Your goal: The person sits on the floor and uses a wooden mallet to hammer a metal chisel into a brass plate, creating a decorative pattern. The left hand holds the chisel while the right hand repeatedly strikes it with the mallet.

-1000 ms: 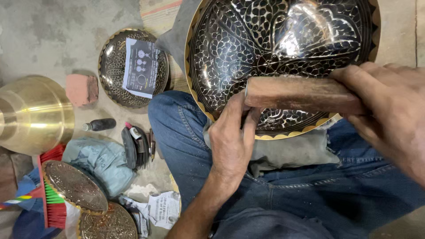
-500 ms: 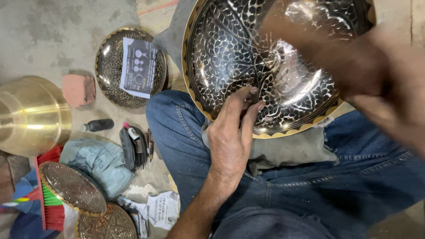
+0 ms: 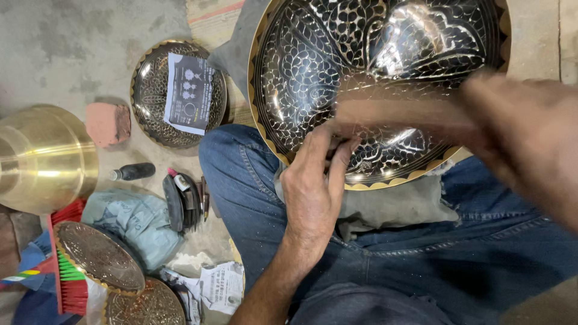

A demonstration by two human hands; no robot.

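Head view: engraved plate point(image 3: 337, 72) tilted on the lap, ahead of both hands. Left hand point(image 3: 313, 186) nearer, fingers curled on its lower rim. Right hand point(image 3: 524, 132) blurred over the plate; grip cannot be told.

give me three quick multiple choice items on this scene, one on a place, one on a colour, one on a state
1. Where does the big engraved plate rest?
A. on the person's lap
B. on a shelf
C. inside the brass pot

2. What colour is the brush at lower left?
A. white
B. red and green
C. black

3. How does the right hand look?
A. sharp, lying flat on the floor
B. blurred over the plate
C. out of view

Answers: 1 A, the plate's rim sits on the jeans, steadied by the left hand; 2 B, its bristles show red and green; 3 B, it is smeared across the plate.
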